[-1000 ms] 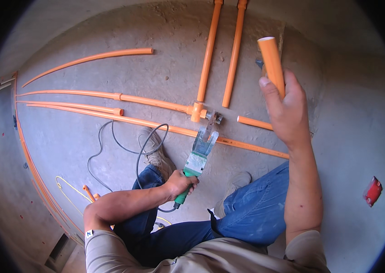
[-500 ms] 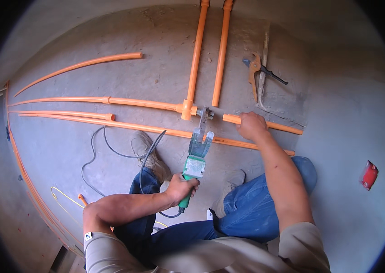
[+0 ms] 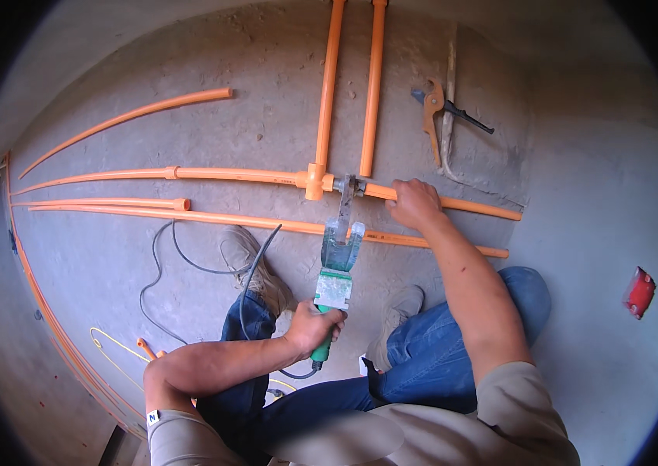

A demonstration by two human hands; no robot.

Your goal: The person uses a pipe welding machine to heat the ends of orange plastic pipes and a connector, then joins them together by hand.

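Observation:
My left hand is closed round the green handle of a pipe-welding tool, whose metal plate stands up with a round die at its top. An orange tee fitting on a long orange pipe is at the die's left side. My right hand grips a short orange pipe, its left end at the die's right side; whether it is inside the die is too small to tell. Another long orange pipe runs under the tool.
Two orange pipes run away at the top. Pipe cutters and a grey pipe lie at upper right. Cords loop by my shoes. Orange pipes line the left wall; a red box is at right.
My right hand came down from holding a pipe piece raised, took the short pipe on the floor and moved it left to the die. The pipe cutters came into sight.

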